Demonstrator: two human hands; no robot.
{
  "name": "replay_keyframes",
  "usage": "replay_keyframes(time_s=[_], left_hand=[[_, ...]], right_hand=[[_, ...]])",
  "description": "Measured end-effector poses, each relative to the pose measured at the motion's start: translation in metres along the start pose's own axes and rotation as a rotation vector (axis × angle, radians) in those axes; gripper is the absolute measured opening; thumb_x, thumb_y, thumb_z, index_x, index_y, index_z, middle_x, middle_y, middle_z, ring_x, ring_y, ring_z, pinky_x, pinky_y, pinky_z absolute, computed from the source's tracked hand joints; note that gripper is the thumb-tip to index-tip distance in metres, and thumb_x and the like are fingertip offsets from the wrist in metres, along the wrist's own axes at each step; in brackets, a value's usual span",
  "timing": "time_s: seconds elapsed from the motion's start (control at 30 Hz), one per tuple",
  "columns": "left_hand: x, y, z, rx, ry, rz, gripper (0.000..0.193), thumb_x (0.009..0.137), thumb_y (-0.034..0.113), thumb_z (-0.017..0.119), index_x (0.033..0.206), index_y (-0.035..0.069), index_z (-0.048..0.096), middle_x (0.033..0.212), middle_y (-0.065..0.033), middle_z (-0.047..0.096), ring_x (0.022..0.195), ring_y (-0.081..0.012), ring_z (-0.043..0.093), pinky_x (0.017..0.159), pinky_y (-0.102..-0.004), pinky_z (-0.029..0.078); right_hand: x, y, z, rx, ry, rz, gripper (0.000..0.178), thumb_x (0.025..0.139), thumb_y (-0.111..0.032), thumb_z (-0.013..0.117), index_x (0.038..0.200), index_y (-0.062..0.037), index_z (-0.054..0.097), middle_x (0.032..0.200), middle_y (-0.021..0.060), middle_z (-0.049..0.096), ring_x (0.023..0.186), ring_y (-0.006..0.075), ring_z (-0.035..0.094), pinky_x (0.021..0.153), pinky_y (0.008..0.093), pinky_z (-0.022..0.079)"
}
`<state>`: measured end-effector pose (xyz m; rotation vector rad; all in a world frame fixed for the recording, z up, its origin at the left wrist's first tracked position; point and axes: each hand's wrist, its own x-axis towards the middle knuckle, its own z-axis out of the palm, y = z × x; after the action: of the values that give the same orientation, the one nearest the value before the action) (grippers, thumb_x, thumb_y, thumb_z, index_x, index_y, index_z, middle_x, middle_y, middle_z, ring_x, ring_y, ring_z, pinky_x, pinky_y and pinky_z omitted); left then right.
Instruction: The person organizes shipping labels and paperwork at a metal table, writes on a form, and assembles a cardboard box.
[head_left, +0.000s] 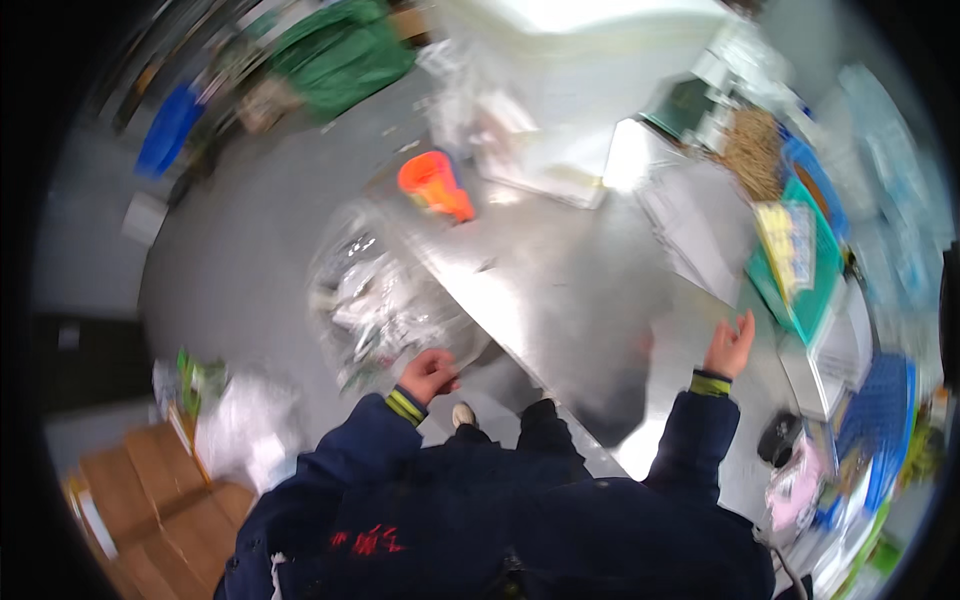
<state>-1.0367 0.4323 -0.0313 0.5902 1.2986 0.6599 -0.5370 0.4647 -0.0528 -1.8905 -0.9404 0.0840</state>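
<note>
The left hand (pixel 428 375) is closed on the rim of the clear plastic bag (pixel 385 300) hanging off the worktop (pixel 560 290) edge, the right hand (pixel 730 345) hovers open and empty, so a one-sided hold could let the bag sag and spill.

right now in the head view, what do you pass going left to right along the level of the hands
cardboard boxes → white bag → left hand at the clear plastic bag → bare steel table → right hand → green tray
</note>
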Motion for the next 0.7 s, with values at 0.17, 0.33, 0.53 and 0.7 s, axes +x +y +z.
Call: replay_keyframes(time_s=[0.17,0.33,0.53,0.7], left_hand=[[-0.058,-0.006,-0.084,-0.132,-0.071,0.113,0.021,0.087,0.008,0.057,0.106,0.002,0.051,0.087,-0.0070,0.060,0.074,-0.0144,0.061,0.069,-0.0257,0.050],[-0.163,0.045,-0.196,-0.229,-0.107,0.427,0.018,0.088,0.002,0.052,0.106,-0.002,0.052,0.090,-0.0091,0.059,0.084,-0.0152,0.059,0.074,-0.0274,0.049],[-0.308,0.159,-0.384,0.484,0.003,1.526,0.007,0.082,0.004,0.054,0.087,0.005,0.059,0.085,-0.0065,0.060,0.070,-0.0204,0.059,0.060,-0.0306,0.044],[-0.348,0.210,-0.479,0.321,0.052,1.823,0.030,0.094,0.020,0.043,0.122,0.028,0.049,0.076,-0.0032,0.054,0.051,-0.0171,0.051,0.048,-0.0294,0.036]], right_hand=[[-0.154,-0.137,0.106,0.419,-0.759,-0.028,0.021,0.086,-0.011,0.057,0.105,-0.0036,0.060,0.072,0.0026,0.061,0.061,0.0073,0.054,0.057,0.0227,0.046],[-0.291,-0.299,0.199,0.341,-1.106,-0.640,0.013,0.080,-0.007,0.061,0.091,-0.0017,0.064,0.074,0.0146,0.063,0.063,0.0246,0.063,0.058,0.0290,0.049],[-0.475,-0.430,0.301,0.299,-1.312,-0.869,0.016,0.080,-0.013,0.058,0.094,-0.0059,0.063,0.080,0.0143,0.064,0.072,0.0301,0.062,0.063,0.0356,0.050],[-0.557,-0.525,0.373,0.281,-1.508,-0.930,0.019,0.081,-0.014,0.057,0.098,-0.0061,0.061,0.086,0.0133,0.064,0.077,0.0312,0.062,0.066,0.0365,0.050]])
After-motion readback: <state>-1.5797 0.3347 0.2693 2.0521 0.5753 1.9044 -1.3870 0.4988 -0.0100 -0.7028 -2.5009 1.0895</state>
